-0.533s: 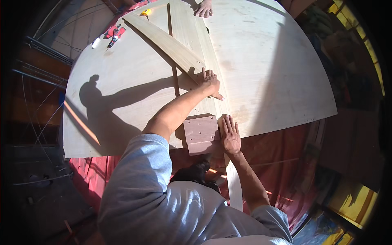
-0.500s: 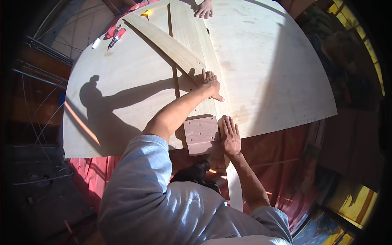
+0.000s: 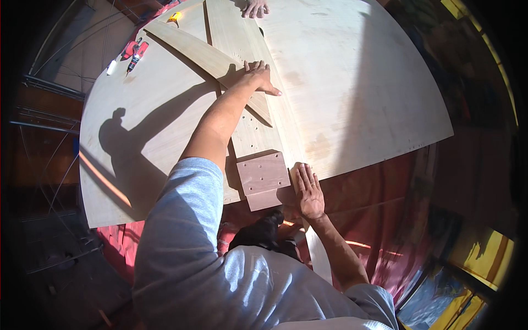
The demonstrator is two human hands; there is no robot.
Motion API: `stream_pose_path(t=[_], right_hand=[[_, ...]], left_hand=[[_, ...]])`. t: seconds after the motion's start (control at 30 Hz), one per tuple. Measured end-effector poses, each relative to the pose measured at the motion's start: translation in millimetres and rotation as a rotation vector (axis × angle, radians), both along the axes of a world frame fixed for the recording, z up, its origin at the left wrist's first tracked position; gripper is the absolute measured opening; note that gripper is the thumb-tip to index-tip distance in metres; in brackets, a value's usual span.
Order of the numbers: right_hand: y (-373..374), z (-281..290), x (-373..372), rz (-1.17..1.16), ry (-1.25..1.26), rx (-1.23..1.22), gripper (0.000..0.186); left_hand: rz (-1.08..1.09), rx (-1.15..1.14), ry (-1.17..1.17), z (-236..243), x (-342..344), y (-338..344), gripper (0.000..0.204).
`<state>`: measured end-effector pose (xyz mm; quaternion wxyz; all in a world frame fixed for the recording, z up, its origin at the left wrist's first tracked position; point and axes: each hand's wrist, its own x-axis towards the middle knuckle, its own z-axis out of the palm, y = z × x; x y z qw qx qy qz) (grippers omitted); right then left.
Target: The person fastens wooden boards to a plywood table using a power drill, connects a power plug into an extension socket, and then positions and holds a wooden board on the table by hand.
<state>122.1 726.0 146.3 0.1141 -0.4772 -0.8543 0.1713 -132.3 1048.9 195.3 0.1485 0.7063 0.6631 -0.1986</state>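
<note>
A long, narrow pale board (image 3: 290, 132) runs from the far side of the big rounded wooden panel (image 3: 341, 88) toward me, its near end passing over the panel's edge. My left hand (image 3: 258, 78) rests far out on the boards, thumb and fingers spread. My right hand (image 3: 309, 192) lies flat on the narrow board near the panel's front edge, fingers stretched forward. Left of it sits a reddish-brown wooden block (image 3: 264, 171) with several holes, on a wider pale board (image 3: 252, 135) also drilled with holes. A loose board (image 3: 198, 50) lies slanted across, under my left forearm.
Another person's hand (image 3: 256, 8) touches the boards at the far end. Two red-and-black power drills (image 3: 135, 55) and a yellow tool (image 3: 175, 18) lie at the panel's far left. Red sheeting (image 3: 379, 203) hangs or lies below the front edge.
My left hand has slid farther away along the boards, its arm stretching out. The right hand stays flat on the narrow board. The whole view has shifted slightly.
</note>
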Motion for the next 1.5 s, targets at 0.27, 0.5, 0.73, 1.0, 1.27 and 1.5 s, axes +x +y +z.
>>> stream_pose_path(t=[0.27,0.5,0.73,1.0,1.27,1.5], right_hand=[[2,5,0,-0.007,0.031,-0.047,0.058],[-3,8,4,-0.001,0.048,-0.037,0.057],[-19,13,12,0.014,0.026,-0.007,0.057],[-43,14,24,0.000,0.042,-0.027,0.061],[-60,12,32,-0.019,0.060,-0.023,0.058],[-55,6,32,0.024,-0.025,-0.053,0.064]], left_hand=[[-0.084,-0.038,-0.003,-8,-5,2,0.127],[-0.134,-0.039,0.056,-5,2,-4,0.127],[-0.156,-0.063,0.087,0,12,-19,0.127],[-0.151,-0.067,0.098,-2,27,-37,0.131],[-0.161,-0.046,0.068,-6,31,-54,0.130],[-0.170,-0.062,0.091,-1,32,-61,0.125]])
